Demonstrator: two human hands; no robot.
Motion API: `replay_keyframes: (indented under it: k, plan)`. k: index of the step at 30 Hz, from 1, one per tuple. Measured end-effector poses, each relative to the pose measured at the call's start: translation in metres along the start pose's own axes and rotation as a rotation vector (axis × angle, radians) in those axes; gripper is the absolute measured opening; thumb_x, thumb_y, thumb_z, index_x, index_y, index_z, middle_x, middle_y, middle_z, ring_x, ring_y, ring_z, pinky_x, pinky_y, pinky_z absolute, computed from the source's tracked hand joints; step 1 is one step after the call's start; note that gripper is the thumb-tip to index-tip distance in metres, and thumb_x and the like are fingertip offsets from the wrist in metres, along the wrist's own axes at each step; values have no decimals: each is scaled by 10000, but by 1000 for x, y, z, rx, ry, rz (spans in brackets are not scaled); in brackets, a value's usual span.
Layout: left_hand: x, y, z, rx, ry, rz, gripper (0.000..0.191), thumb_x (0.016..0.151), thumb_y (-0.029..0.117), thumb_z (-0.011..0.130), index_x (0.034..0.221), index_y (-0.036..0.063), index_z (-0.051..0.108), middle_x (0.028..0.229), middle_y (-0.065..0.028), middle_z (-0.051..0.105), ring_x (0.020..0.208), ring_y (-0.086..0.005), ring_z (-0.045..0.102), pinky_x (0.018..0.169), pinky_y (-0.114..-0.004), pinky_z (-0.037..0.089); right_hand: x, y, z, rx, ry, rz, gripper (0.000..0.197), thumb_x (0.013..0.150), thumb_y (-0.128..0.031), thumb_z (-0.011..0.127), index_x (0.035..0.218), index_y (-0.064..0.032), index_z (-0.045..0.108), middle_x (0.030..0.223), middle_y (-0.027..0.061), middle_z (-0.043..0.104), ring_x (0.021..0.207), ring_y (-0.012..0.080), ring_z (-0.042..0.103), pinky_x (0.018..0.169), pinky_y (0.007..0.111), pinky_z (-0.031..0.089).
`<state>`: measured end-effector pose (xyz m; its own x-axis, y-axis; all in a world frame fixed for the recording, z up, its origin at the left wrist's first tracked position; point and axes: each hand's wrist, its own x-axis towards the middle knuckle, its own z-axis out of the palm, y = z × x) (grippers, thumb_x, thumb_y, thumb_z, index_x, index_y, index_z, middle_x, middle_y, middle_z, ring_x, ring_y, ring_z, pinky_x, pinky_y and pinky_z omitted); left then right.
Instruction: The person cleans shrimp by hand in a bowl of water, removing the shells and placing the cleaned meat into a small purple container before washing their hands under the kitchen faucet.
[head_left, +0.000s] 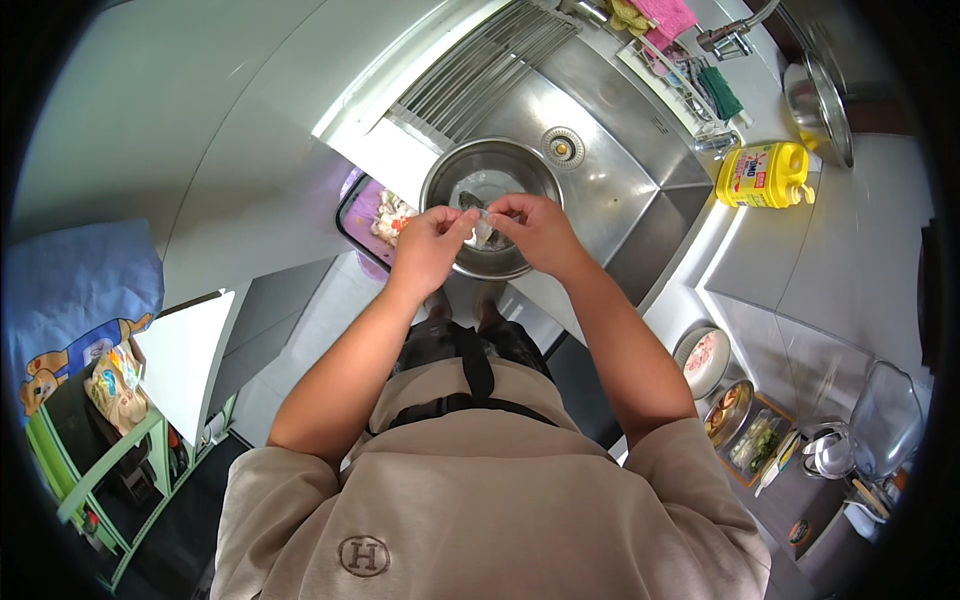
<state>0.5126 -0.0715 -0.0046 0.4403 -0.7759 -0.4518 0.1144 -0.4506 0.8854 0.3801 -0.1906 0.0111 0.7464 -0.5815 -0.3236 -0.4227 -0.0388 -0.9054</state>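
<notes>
My left hand (429, 241) and my right hand (540, 232) meet over a round stainless steel bowl (491, 156). Between the fingertips of both hands is a small pale, translucent piece (484, 215), which looks like shrimp but is partly covered by the fingers. Dark grey pieces (471, 200) show inside the bowl, below and behind the hands; what they are is hard to tell. The bowl stands at the near edge of the sink. Left of it, a bin with a purple liner (364, 217) holds whitish and orange scraps (388, 218).
Around the bowl is a steel sink (600, 135) with a drain strainer (562, 148). A roll-up drying rack (480, 71) spans its left side. To the right stand a yellow OMO bottle (757, 176), a bowl of pink meat (703, 354) and a food tray (756, 442).
</notes>
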Motion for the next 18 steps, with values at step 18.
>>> replay_keyframes:
  k: [18]
  plan:
    - [-5,7,-6,440,60,601,168,763,97,703,921,49,667,961,-109,596,873,-268,586,759,-335,476,-9,-23,-1,-647,177,-334,64,765,-126,640,748,-74,606,783,67,608,737,278,586,665,400,426]
